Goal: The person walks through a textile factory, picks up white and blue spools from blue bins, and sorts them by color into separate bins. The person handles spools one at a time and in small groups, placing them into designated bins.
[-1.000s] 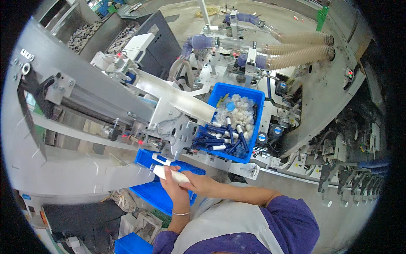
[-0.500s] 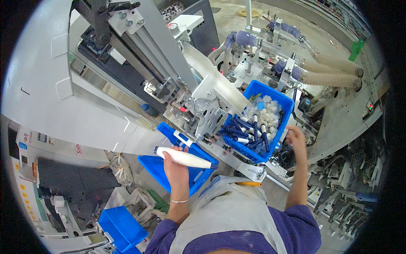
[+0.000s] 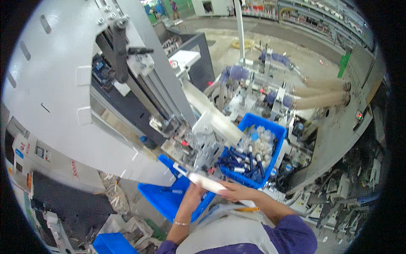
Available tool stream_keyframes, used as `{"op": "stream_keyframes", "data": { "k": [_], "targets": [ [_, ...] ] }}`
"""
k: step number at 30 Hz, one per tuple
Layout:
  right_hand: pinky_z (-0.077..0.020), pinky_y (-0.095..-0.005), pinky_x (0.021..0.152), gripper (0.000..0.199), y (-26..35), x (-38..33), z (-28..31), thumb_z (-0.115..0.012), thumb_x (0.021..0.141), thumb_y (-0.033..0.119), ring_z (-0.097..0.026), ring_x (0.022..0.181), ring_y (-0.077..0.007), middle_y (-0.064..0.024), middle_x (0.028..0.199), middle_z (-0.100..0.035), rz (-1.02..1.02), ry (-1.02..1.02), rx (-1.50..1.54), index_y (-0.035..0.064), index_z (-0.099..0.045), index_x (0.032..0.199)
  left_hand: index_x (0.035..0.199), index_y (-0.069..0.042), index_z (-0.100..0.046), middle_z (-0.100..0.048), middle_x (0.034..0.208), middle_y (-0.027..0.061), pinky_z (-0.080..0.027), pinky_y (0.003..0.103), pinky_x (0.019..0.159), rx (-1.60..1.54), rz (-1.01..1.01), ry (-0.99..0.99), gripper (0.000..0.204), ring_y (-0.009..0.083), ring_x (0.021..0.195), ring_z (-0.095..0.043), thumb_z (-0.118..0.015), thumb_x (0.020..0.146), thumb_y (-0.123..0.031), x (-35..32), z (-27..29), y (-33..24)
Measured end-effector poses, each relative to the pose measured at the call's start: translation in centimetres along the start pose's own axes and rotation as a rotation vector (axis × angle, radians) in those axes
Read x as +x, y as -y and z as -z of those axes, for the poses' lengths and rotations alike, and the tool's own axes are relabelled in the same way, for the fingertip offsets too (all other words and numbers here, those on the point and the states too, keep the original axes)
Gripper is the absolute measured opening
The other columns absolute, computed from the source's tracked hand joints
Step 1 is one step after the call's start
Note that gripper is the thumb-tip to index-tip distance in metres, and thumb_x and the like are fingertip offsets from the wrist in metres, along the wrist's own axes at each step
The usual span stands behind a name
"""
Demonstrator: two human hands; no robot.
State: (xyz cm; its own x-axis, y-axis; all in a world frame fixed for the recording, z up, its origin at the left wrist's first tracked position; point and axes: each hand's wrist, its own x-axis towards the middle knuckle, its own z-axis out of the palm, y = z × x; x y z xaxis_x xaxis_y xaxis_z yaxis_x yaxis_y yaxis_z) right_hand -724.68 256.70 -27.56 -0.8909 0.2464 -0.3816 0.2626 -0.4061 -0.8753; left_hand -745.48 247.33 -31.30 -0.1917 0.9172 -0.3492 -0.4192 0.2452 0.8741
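A yarn bobbin (image 3: 206,183), wound thick with white thread, lies slantwise across my hands in front of my body. My left hand (image 3: 193,195) is wrapped round it from below, near its left half. At the bobbin's right end, my right hand (image 3: 237,192) has its fingers closed on the tip, which they cover. Below the bobbin sits a blue tray (image 3: 163,202) with a few thin pieces inside. To the right, a blue bin (image 3: 279,146) holds several dark blue bobbin tubes (image 3: 250,160), some with white thread left on them, beside a heap of whitish yarn waste (image 3: 264,142).
A white chute (image 3: 218,118) slopes down to the bin from a winding machine with metal brackets (image 3: 205,146). A large white panel (image 3: 55,110) fills the left. Ribbed hoses (image 3: 323,100) run at the right. Another blue container (image 3: 113,244) stands at the lower left.
My right hand has come from beside the bin to the bobbin's right end. The left hand still holds the bobbin, now tilted more steeply. The view has shifted, showing more of the far floor.
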Motion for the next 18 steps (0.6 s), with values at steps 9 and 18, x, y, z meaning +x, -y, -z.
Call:
{"op": "stream_keyframes", "data": {
  "k": [9,18],
  "targets": [
    [-0.0438,-0.028,0.048,0.039,-5.9,-10.3,30.0,-0.054,0.093,0.041,-0.05,0.057,-0.0134,-0.0053,0.074,-0.057,-0.83,-0.599,-0.189,0.0033,-0.058,0.104,0.134,0.0,-0.042,-0.056,0.124,0.0156,-0.045,0.038,0.098,0.053,0.269,0.0,0.049,0.0267,0.114,-0.055,-0.053,0.096,-0.029,-8.8,8.0,1.4],
    [-0.0573,-0.0396,0.069,0.063,37.2,6.8,26.7,-0.057,0.091,0.04,-0.065,0.087,-0.0301,-0.0237,0.12,-0.056,0.721,-0.586,-0.138,0.0019,-0.039,0.137,0.13,-0.002,-0.047,-0.061,0.114,0.0113,-0.049,0.036,0.089,0.066,0.124,0.007,0.047,0.0218,0.102,-0.06,-0.052,0.097,-0.034,-6.7,5.4,2.9]
  ]
}}
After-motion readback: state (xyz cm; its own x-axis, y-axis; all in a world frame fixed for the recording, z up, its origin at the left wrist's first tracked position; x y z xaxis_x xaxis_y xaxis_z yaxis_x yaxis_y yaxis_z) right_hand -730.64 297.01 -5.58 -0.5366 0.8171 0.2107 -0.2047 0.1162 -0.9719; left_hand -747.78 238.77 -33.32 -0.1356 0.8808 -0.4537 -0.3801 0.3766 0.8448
